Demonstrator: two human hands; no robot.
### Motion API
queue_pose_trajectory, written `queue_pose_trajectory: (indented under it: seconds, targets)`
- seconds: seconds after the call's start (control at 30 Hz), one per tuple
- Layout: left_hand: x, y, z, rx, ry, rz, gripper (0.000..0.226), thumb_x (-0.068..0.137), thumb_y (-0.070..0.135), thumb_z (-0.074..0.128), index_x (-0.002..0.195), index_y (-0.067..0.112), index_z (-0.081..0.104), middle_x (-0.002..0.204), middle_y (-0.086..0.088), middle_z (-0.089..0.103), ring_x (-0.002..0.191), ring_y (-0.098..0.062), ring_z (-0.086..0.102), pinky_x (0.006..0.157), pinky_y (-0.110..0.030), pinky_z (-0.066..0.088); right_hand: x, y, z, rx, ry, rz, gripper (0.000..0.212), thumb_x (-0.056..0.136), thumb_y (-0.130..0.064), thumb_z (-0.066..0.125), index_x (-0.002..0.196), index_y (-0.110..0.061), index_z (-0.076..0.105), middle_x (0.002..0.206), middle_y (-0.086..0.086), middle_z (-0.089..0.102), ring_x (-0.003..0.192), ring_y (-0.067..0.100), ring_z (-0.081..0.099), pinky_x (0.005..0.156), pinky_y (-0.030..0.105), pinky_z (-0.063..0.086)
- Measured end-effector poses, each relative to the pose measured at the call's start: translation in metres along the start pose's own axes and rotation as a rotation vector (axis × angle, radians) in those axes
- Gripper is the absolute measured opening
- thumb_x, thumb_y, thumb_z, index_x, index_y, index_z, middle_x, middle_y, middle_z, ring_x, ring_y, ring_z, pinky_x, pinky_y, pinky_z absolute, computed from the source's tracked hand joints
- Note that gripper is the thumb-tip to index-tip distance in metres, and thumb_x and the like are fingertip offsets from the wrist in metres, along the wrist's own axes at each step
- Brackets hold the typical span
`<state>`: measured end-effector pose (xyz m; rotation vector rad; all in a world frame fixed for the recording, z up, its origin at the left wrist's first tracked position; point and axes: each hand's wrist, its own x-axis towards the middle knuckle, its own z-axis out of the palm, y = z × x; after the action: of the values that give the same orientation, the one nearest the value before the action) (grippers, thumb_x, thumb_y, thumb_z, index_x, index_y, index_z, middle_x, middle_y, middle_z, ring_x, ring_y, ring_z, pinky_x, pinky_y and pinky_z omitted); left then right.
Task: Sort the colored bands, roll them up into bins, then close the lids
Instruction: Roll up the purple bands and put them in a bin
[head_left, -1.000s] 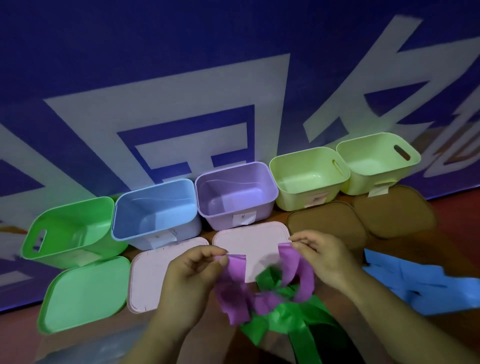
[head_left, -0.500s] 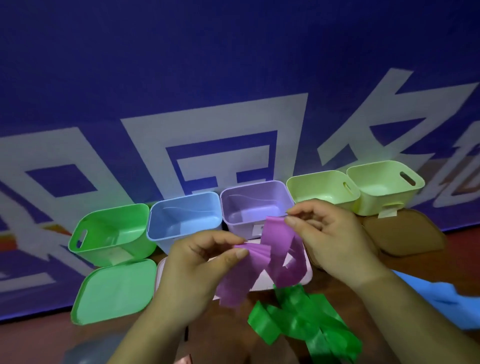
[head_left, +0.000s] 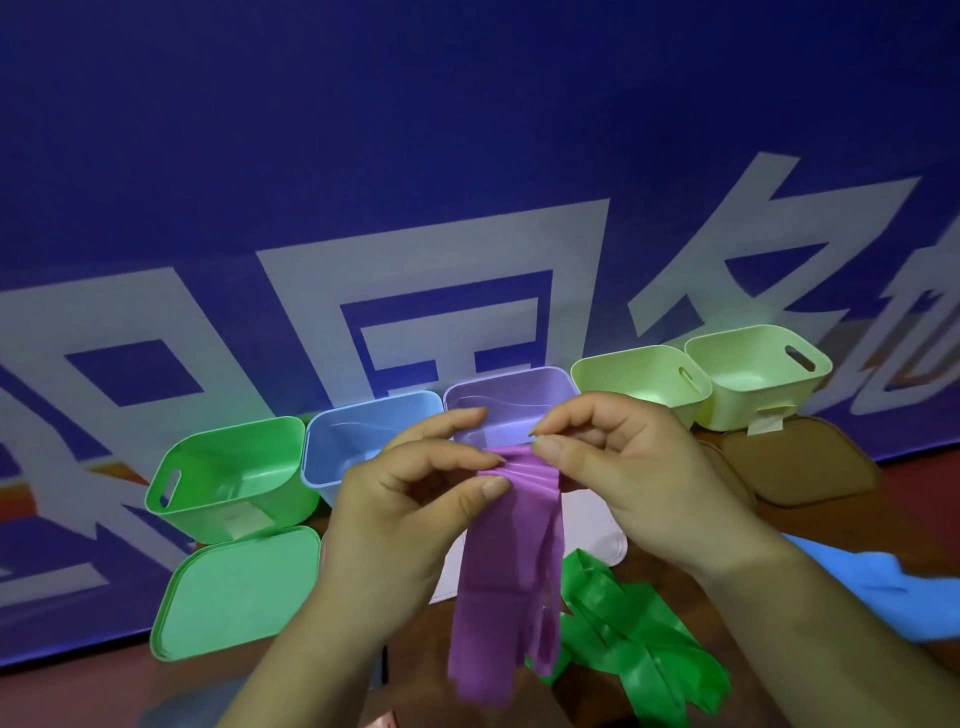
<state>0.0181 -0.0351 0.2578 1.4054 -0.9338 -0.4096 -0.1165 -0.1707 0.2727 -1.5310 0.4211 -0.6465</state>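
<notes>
purple band (head_left: 501, 597) lifted, pinched at edge

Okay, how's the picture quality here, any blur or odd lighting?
Head view: dim, blue-tinted light; the purple band, pinched by the left hand and right hand, smears at its lower end; the blue band at the right edge is blurred; the wide lens skews the banner lettering.

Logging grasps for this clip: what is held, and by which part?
Left hand and right hand pinch the purple band at its bunched top end.
</notes>
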Motion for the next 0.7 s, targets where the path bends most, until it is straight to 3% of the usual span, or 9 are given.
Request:
queue_pose_trajectory:
  seconds: [0.17,0.53,0.7]
  targets:
    - [-0.0010,-0.0019,0.0009,-0.050,0.005,0.013,0.022,0.067,0.012,0.085,0.077,0.031,0.080,0.099,0.001,0.076,0.100,-0.018,0.071,0.083,-0.026,0.056,-0.0051,-0.0058,0.0023,-0.002,-0.012,0.049,0.015,0.085,-0.001,0.069,0.082,-0.015,0.072,0.069,0.002,0.070,0.065,0.009,0.063,0.061,0.016,0.050]
    - [0.0014,0.0016,0.0076,-0.065,0.085,0.014,0.019,0.062,0.012,0.078,0.075,0.025,0.080,0.080,0.003,0.077,0.077,-0.010,0.072,0.071,-0.015,0.054,-0.0033,-0.0067,0.0031,0.026,-0.013,0.109,0.011,0.083,-0.009,0.071,0.081,-0.018,0.075,0.075,0.013,0.071,0.069,0.020,0.063,0.063,0.022,0.053]
    - [0.0028,-0.0010,0.0064,-0.018,0.103,-0.003,0.022,0.063,0.018,0.080,0.079,0.033,0.079,0.081,0.002,0.077,0.078,-0.018,0.071,0.074,-0.026,0.057,0.0001,-0.0084,0.0022,-0.025,-0.030,0.119,0.009,0.086,-0.006,0.070,0.084,-0.013,0.075,0.082,0.025,0.070,0.071,0.018,0.063,0.064,0.021,0.053]
